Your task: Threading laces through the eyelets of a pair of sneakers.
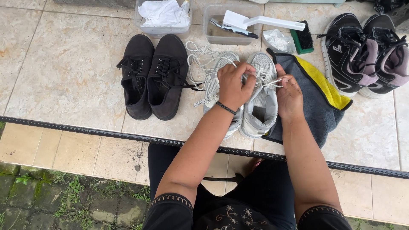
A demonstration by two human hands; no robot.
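**Two Hands on a White Lace**

Our dark lap sits closest to us, and both our arms reach out from it over the tiled step.

We have a pair of white shoes (255, 102) right in front of us. They lie side by side, with the toes pointing away from us and the heels near us. So the long way of each shoe runs straight out from our body.

Our left hand (232, 85) rests on top, where the two shoes meet. Its fingers are curled in and pinch the white lace (204, 64). Our right hand (289, 96) is just beside the right shoe, on the outer side. It pinches the lace end, which runs tight from that shoe to its fingers. More lace lies in loose loops just left of the shoes.

Both hands are about the same way out, with bent wrists and knuckles up.

Under the right shoe lies a grey and yellow cloth (319, 102). A pair of black shoes (153, 76) sits to the left. A white brush (260, 21) lies across a clear tub farther away.
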